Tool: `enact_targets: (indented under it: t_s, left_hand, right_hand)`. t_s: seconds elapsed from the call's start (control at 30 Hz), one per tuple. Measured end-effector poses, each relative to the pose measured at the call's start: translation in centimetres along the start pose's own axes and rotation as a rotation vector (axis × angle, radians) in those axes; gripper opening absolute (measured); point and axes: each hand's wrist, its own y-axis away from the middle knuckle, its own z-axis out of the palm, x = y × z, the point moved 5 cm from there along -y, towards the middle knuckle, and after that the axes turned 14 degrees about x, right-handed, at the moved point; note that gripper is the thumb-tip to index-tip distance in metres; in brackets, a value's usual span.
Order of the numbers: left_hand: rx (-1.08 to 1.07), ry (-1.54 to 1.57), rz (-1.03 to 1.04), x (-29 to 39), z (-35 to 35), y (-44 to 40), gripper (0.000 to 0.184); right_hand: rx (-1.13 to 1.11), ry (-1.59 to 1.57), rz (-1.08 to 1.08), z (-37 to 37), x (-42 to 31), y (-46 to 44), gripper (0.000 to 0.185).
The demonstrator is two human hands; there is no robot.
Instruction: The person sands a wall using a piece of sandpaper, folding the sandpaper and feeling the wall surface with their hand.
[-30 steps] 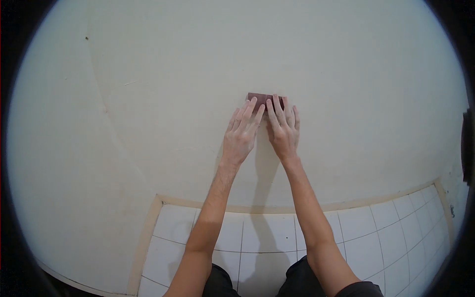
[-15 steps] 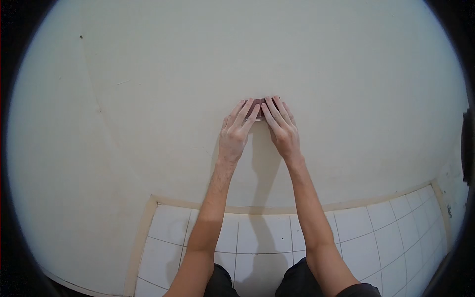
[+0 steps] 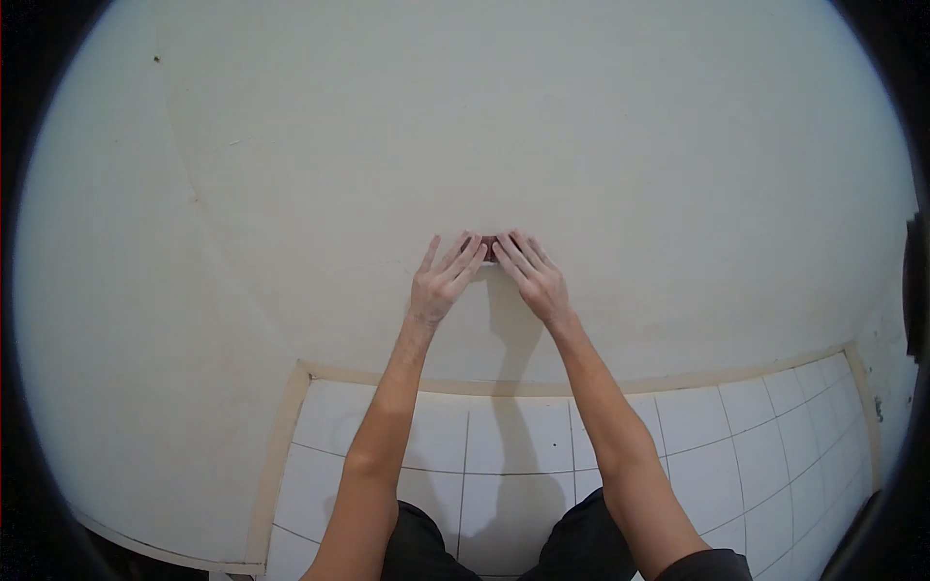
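the left hand [image 3: 439, 290] and right hand [image 3: 546, 293] now have the reddish block [image 3: 489, 250] lower on the wall [image 3: 697, 213], under outstretched fingers; whether they clench it, i cannot tell.

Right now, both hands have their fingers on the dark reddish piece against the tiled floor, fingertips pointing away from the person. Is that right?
Not quite: the surface is wrong. The head view shows the left hand and right hand with their fingers on the dark reddish piece against the pale wall, fingertips pointing away from the person.
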Motion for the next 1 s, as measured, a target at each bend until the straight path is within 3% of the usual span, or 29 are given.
enact_targets:
  t_s: [0.17,0.27,0.37,0.47,0.6,0.67,0.77,0.87,0.97,1.0]
  left_hand:
    - [0.193,0.119,-0.161,-0.8,-1.8,-5.7,0.039]
    - [0.291,0.280,-0.302,-2.2,-1.4,-5.6,0.040]
    - [0.216,0.409,-0.246,-2.2,-1.4,-6.5,0.040]
    - [0.222,0.347,-0.209,-2.1,-2.4,-8.0,0.048]
    - [0.202,0.207,-0.385,-4.7,-2.6,-6.7,0.048]
    - [0.205,0.067,-0.392,-5.9,-3.2,-6.6,0.048]
    - [0.182,-0.138,-0.469,-6.4,-4.4,-7.3,0.045]
    - [0.175,0.186,-0.649,-7.9,-3.1,-5.3,0.049]
    - [-0.068,0.679,-0.869,-8.1,-2.2,-6.2,0.047]
    - [-0.002,0.844,-0.926,-7.8,-1.7,-6.3,0.048]
  right_hand:
    - [0.132,0.000,-0.012,-1.5,0.7,-6.3,0.056]
    - [0.157,-0.200,0.119,-2.1,-0.7,-9.4,0.053]
    - [0.092,-0.200,0.067,-0.2,0.5,-7.8,0.046]
    - [0.174,-0.095,-0.002,-2.8,1.7,-8.5,0.048]
    - [0.568,0.141,0.107,-8.6,5.7,-10.0,0.058]
    - [0.603,0.270,0.224,-11.0,8.3,-9.7,0.062]
    - [0.584,0.289,0.475,-13.0,11.1,-9.4,0.065]
    - [0.334,0.274,0.337,-10.1,10.0,-9.1,0.065]
    - [0.139,-0.019,0.212,-3.8,5.3,-8.9,0.060]
    - [0.026,-0.152,0.209,-2.1,3.4,-9.0,0.055]
